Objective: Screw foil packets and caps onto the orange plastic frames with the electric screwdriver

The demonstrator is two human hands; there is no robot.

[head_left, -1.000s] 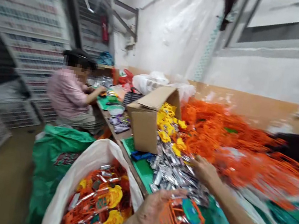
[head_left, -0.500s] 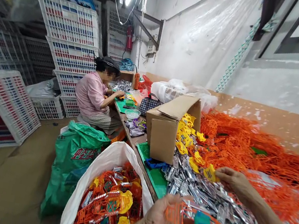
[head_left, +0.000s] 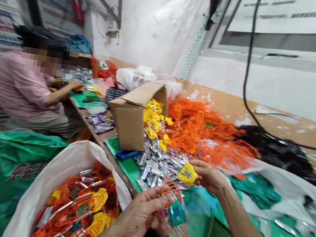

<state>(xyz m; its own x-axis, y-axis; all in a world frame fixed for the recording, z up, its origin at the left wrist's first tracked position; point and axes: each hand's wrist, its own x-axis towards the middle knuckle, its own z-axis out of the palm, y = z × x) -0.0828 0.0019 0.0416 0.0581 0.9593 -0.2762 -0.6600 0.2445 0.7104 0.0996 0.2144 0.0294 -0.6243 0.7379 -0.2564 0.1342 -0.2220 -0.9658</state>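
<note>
"Being held up over the table (head_left: 94,134), what is seen first?"

"An orange frame (head_left: 174,214) bearing a teal tag (head_left: 177,214) is gripped by the left hand (head_left: 137,220), and a yellow piece (head_left: 187,174) is pinched by the right hand (head_left: 210,178)."

"How are the fingers placed?"

"The right fingers are pressed together on the yellow piece, which juts from their tips toward the left hand. The left fingers are closed against the frame's edge, and the frame hangs down and away from them, with the tag partway along it."

"Are the two pieces joined?"

"The frame's top reaches just beneath the yellow piece. Whether they are joined cannot be told."

"What is found below the hands?"

"Silver packets (head_left: 157,167) are heaped just behind them, partly on a green board (head_left: 120,161). Beyond, a tipped box (head_left: 127,123) is flanked by yellow pieces (head_left: 153,121) and an orange heap (head_left: 198,129)."

"And to the left?"

"A white sack (head_left: 56,166) filled with orange and yellow parts is set beside the left hand, with a green sack (head_left: 8,162) next to it. A co-worker (head_left: 21,83) in a pink shirt is seated farther along the table, one arm extended over it."
</note>
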